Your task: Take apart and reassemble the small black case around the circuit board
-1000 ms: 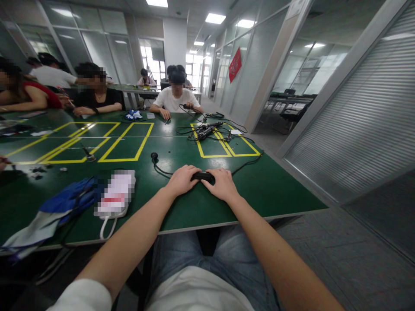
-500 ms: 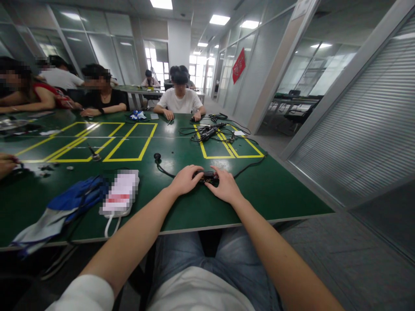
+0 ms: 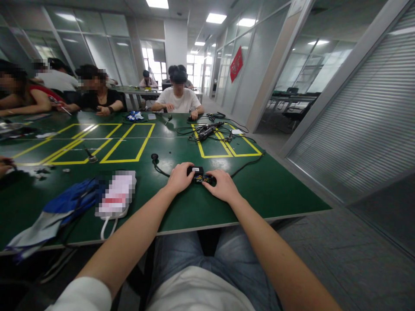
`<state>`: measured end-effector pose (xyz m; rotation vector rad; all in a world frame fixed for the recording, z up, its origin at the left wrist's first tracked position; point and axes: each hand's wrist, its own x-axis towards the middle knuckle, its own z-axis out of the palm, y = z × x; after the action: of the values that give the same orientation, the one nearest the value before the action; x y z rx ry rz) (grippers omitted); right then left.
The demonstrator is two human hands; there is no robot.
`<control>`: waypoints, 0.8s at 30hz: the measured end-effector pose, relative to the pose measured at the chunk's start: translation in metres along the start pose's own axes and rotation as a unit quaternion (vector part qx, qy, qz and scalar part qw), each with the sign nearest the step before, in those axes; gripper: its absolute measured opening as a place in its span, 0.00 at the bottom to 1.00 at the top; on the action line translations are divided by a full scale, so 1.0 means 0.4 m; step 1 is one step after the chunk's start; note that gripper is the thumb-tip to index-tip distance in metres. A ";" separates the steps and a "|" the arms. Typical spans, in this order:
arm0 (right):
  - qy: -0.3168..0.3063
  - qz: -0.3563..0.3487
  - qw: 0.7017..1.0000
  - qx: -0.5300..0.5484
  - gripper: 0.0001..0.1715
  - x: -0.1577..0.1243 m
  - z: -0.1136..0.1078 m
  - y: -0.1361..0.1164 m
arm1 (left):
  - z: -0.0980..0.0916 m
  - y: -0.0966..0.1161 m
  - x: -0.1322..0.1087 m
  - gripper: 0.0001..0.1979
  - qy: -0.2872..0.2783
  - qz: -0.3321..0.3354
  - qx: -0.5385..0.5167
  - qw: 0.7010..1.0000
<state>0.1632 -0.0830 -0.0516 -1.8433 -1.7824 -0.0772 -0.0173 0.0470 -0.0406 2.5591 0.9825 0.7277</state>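
Observation:
Over the green table my left hand (image 3: 180, 178) grips the left end of a small black electronics box (image 3: 197, 170) that has a white label. Just below the label, on the near side, small parts with orange and blue colouring (image 3: 199, 177) show; I cannot make out whether the casing is in two pieces. My right hand (image 3: 223, 185) has its fingers curled round the right end. One black cable (image 3: 161, 170) runs left from the box to a round black plug (image 3: 154, 157). Another black cable (image 3: 248, 164) leads off right behind my right hand.
A blue and grey glove (image 3: 69, 203) and a phone-like white device (image 3: 116, 194) lie to the left. Black cables and tools (image 3: 207, 131) lie in a heap at the back right. Yellow tape (image 3: 142, 142) marks the table (image 3: 275, 194). Co-workers sit opposite and at left.
The black box has turned between my hands, so its white label and coloured parts now face me. The view has shifted slightly. A co-worker opposite has raised a hand.

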 end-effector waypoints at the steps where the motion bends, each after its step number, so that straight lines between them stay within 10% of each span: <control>1: -0.001 0.000 1.000 -0.001 0.18 0.001 0.001 0.000 | -0.002 0.002 -0.001 0.15 0.008 0.002 0.004 1.000; 24: -0.022 0.026 0.999 0.038 0.19 0.015 0.020 0.032 | -0.058 0.070 -0.031 0.14 -0.028 0.032 0.057 0.997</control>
<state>0.1732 -0.0734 -0.0605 -1.8488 -1.7409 0.0515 -0.0231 0.0205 -0.0131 2.7053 0.9550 0.6285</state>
